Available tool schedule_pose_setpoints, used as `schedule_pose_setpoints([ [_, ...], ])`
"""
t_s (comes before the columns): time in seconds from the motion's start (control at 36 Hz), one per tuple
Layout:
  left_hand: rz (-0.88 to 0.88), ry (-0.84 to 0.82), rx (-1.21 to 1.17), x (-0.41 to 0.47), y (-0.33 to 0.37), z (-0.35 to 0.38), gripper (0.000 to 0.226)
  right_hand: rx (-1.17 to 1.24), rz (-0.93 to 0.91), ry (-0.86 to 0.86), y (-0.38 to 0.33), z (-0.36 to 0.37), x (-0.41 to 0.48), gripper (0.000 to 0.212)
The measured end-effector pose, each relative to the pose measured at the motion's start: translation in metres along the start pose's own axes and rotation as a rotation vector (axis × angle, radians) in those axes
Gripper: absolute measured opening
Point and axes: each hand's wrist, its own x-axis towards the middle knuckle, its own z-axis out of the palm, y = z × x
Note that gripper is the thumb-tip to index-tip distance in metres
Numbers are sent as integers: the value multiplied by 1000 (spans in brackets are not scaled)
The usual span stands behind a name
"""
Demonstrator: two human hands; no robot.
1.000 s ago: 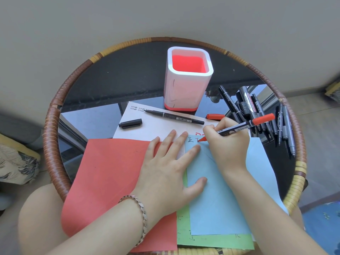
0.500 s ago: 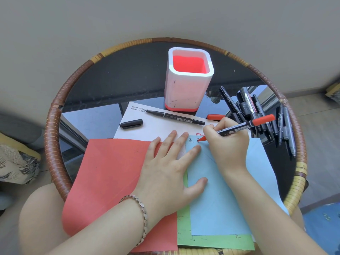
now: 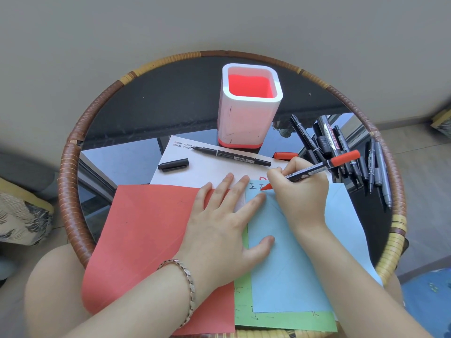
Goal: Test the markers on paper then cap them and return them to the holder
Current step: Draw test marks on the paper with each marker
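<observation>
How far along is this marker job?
Early. Done: black marks on the blue paper suggest one test; a black marker lies uncapped, its cap beside it. In hand: the right hand writes with a red marker while the left hand presses the paper flat. Left: the pile of markers, capping, and filling the holder, which looks empty.

Red marker (image 3: 314, 168) uncapped, tilted, in right hand (image 3: 302, 193), tip on blue paper (image 3: 292, 264). Black marker (image 3: 231, 157) uncapped, loose black cap (image 3: 173, 164) beyond left hand (image 3: 224, 230). White holder (image 3: 249, 111) upright farther back. Marker pile (image 3: 341, 147) right of right hand.
</observation>
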Motion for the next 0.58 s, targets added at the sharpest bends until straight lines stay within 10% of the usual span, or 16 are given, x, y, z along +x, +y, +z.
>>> schedule_pose_setpoints([
  [0.58,56,-41,101,2,2,-1,60,280,-4,5,-17,-24,10,10],
])
